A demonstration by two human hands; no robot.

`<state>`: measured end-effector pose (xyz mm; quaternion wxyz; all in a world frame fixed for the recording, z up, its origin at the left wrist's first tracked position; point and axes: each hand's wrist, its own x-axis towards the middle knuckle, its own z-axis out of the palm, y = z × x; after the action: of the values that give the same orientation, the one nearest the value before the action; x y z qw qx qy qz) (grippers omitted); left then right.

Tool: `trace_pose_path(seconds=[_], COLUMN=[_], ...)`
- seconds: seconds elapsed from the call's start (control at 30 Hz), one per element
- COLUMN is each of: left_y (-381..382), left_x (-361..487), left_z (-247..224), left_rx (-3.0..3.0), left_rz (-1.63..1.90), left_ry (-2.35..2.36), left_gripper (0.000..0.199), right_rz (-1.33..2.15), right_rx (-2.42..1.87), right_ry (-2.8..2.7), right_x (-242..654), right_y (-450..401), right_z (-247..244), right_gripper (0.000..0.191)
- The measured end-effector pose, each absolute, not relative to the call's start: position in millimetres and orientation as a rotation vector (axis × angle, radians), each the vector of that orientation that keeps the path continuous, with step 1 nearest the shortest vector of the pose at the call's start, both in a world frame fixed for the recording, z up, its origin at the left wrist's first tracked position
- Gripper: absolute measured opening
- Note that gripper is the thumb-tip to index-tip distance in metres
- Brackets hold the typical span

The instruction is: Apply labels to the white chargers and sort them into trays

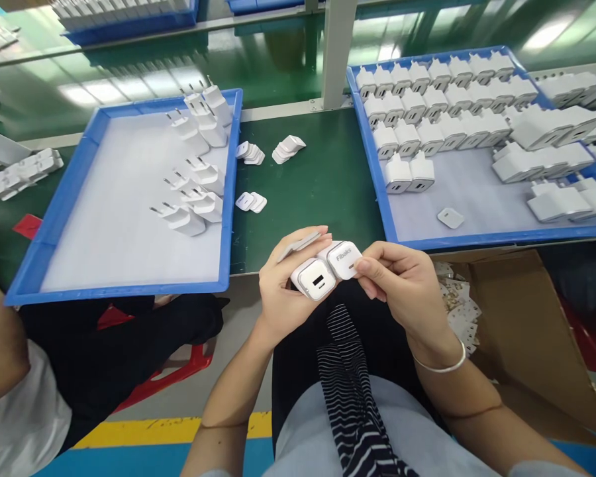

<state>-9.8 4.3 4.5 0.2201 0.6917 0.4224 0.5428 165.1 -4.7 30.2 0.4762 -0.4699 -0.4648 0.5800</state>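
My left hand [278,291] is closed around two white plug chargers held side by side. One charger [316,279] shows its face with two port openings. A thin, flat white piece [300,244] is tucked between the fingers of this hand. My right hand [407,281] pinches the edge of a white face plate [344,257] marked "Fibaks", which lies against the front of the second charger; whether it is fixed there I cannot tell. Ahead on the green bench lie loose plates [251,201] and small stacks of similar plates [288,149].
The blue-rimmed left tray [129,297] holds several chargers [181,218], pins up. Rows of chargers [410,173] and a lone plate [450,217] lie in the right tray [477,238]. Below it stands a cardboard box [526,331] with white pieces. A co-worker's arm [0,344] is at left.
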Motion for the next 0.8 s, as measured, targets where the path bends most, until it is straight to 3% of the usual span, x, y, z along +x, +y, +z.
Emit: trace_pose_path(seconds=[0.8], left_y=[10.2], left_x=[-13.3], left_z=[5.0], left_rx=[2.076], left_rz=[1.502], left_ry=[1.014], left_gripper=[0.038], right_rz=[1.645], right_rx=[-1.091], right_ry=[-1.086], right_x=[171.4], right_y=[5.3], right_z=[34.9], right_gripper=[0.031])
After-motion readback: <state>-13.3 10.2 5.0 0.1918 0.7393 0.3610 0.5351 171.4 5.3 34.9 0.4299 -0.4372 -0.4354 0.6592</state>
